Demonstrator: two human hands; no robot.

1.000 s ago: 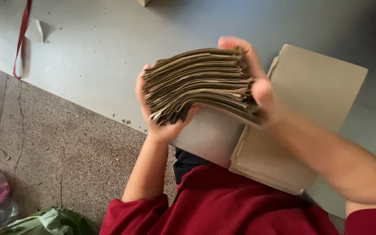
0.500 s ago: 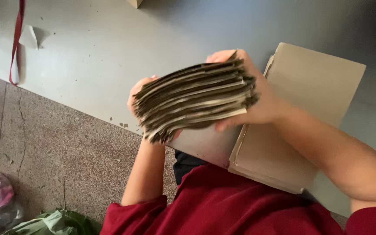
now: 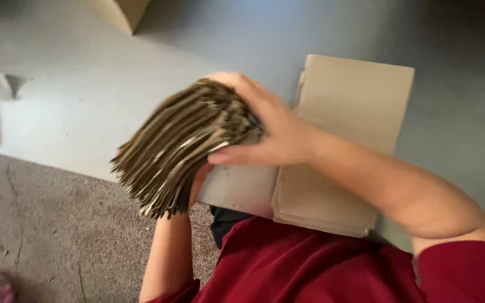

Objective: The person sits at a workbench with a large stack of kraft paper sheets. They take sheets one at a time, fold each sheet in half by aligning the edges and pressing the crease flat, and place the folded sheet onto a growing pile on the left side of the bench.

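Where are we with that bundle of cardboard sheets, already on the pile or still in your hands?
Done: a flat cardboard stack lies on the grey floor. In hand: the bundle of cardboard sheets is tilted and off the pile, the right hand gripping its top end, the left hand under it. Left: the bundle is not yet set down.

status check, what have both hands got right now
Right hand clamped over thick stack of flat brown cardboard sheets; left hand gripping underneath, mostly hidden. Flat cardboard pile on grey floor beyond. Nothing obstructing.

cardboard stack (image 3: pixel 183 148) between both hands, left of flat board pile (image 3: pixel 343 151).
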